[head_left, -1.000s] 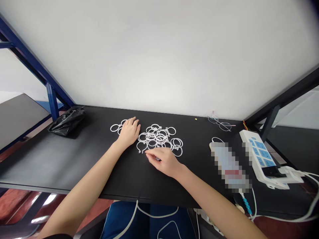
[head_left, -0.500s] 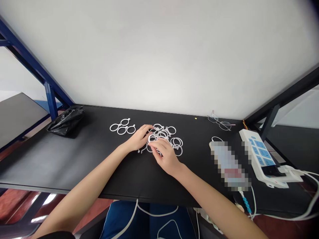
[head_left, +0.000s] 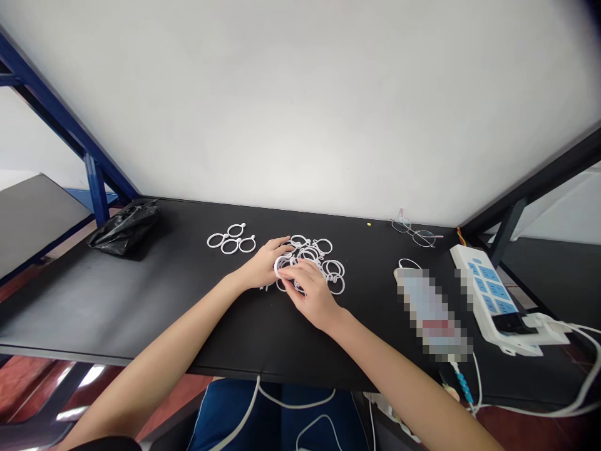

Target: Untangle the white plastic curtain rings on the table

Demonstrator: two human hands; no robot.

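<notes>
Many white plastic curtain rings with small eyelets lie in a tangled pile in the middle of the black table. My right hand is closed over the front of the pile, thumb and fingers pinching a white curtain ring raised on edge. At the pile's left side is my left hand, its fingers stretched toward the rings and apart. Its thumb is partly hidden behind the raised ring. Left of it, a small separate group of curtain rings lies flat.
A black plastic bag sits at the far left. On the right are eyeglasses, a blurred phone on a cable, and a white power strip with plugs. A white wall borders the back edge.
The raised ring in my right hand has shifted slightly left, overlapping my left hand's fingers. My left hand has moved a little toward the pile. The separate group of rings is unchanged.
</notes>
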